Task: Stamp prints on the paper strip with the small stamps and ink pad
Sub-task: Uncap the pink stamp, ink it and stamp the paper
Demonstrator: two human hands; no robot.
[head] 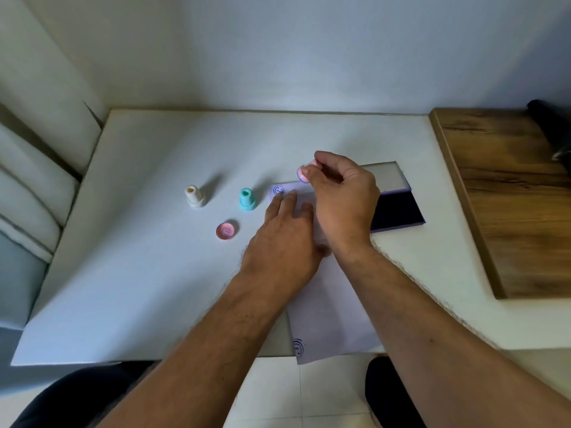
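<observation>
Two prints mark the paper strip (327, 307); ink pad (398, 211) case seemingly open.

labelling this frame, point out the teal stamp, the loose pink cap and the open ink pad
small teal plastic stamp (247, 200): head view, on its upright body
round pink plastic cap (227, 231): head view, centre of its face
dark purple rectangular ink pad (398, 211): head view, on the inked surface

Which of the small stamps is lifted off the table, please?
The pink stamp, pinched in the right hand; the cream and teal stamps stand on the table.
</observation>
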